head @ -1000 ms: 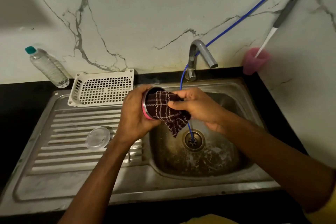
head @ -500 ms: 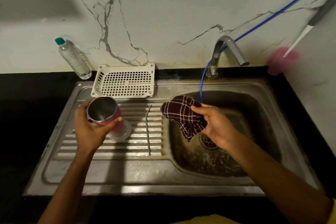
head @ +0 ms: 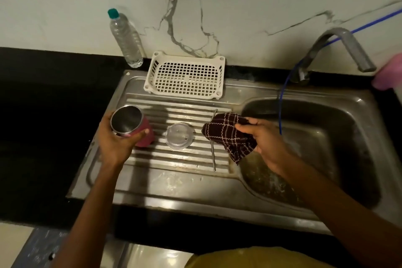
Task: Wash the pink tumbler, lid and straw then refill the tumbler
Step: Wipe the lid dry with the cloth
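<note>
My left hand (head: 115,143) grips the pink tumbler (head: 145,135) by its steel rim, upright at the left end of the ribbed drainboard (head: 174,159). Its mouth faces up and the steel inside looks empty. The clear round lid (head: 178,135) lies flat on the drainboard just right of the tumbler. A thin metal straw (head: 213,154) lies lengthwise beside the lid, partly under the cloth. My right hand (head: 267,143) holds a dark checked cloth (head: 228,135) over the drainboard's right edge, next to the sink basin (head: 326,128).
A white perforated basket (head: 185,76) stands at the back of the drainboard. A clear water bottle (head: 126,37) with a green cap leans by the wall. The tap (head: 339,48) with a blue hose (head: 282,93) hangs over the basin. A pink cup (head: 389,74) sits far right.
The cloth has come out of the tumbler. My left hand carried the tumbler left to the drainboard's end, uncovering the lid. My right hand moved the cloth from the basin toward the drainboard.
</note>
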Motion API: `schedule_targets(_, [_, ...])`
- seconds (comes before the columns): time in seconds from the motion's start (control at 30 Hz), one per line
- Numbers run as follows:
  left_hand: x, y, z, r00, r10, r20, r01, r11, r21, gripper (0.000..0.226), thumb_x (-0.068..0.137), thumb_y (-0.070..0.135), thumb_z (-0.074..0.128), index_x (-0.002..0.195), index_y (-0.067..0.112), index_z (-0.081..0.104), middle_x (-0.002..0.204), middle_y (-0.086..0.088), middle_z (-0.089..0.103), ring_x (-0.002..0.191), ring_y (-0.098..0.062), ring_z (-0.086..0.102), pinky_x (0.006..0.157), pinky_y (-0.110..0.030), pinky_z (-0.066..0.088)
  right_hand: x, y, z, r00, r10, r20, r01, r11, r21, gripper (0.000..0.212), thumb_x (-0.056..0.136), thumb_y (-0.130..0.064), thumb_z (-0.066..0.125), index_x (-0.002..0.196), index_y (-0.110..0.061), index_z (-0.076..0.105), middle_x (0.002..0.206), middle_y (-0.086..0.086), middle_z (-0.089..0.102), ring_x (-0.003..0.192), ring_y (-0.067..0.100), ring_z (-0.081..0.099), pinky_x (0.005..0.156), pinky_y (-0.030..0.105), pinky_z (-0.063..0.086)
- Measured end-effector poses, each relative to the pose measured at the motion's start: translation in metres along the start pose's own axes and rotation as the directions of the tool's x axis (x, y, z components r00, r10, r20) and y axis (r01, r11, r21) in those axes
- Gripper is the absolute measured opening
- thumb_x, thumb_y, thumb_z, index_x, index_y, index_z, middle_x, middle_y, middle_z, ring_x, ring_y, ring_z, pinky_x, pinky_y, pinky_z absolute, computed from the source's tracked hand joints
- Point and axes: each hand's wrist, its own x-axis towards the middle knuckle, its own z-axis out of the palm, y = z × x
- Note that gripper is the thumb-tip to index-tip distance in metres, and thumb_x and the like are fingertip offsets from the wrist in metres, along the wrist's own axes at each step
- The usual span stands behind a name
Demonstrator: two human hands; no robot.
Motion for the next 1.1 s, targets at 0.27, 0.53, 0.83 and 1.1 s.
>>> schedule_targets(0.27, [0.0,-0.01,-0.009,0.998,0.03,0.055,-0.034,0.997,0.065,0.115,0.059,0.026,0.097,0.151,0.034,0.029,0.142,0.009,0.046,0.131,-0.013,0.05,0.108,-0.039,0.047,0.006,0.008,0.022,0.999,-0.028,-0.021,0.026,0.997,-0.07,0.019,0.091,-0.006,0.065,0.108,-0.006,0.072,0.093,0.011,0.077,0.078,0.018,0.075,0.059,0.021,0.057])
schedule_targets(0.53, [-0.068,0.035,-0.011,0.944,0.313,-0.101,-0.299,0.945,0.135,0.048,0.08,0.033,0.079,0.12,0.028,0.054,0.116,0.002,0.057,0.104,-0.021,0.059,0.083,-0.028,0.05,-0.004,0.014,0.008,0.997,-0.042,-0.059,0.041,0.999,-0.007,0.023,0.091,-0.005,0.064,0.112,-0.009,0.073,0.097,0.01,0.077,0.088,0.025,0.075,0.065,0.027,0.058])
schedule_targets(0.83, [-0.068,0.03,0.055,0.835,0.187,0.517,-0.347,0.909,0.232,0.096,0.077,0.081,0.053,0.143,0.011,0.05,0.147,-0.012,0.049,0.132,-0.026,0.043,0.107,-0.035,0.035,-0.026,0.024,-0.015,0.994,-0.025,-0.11,0.028,0.999,0.035,0.021,0.091,-0.006,0.065,0.111,-0.008,0.073,0.1,0.012,0.077,0.091,0.028,0.075,0.069,0.03,0.059])
schedule_targets(1.1, [-0.042,0.014,0.082,0.814,0.037,0.58,-0.322,0.859,0.397,0.103,0.062,0.067,0.074,0.141,0.004,0.051,0.138,-0.022,0.052,0.118,-0.042,0.055,0.1,-0.044,0.045,-0.041,0.033,-0.035,0.984,-0.026,-0.175,0.043,0.994,0.096,0.022,0.089,-0.006,0.066,0.11,-0.007,0.073,0.097,0.012,0.077,0.089,0.026,0.075,0.066,0.025,0.059])
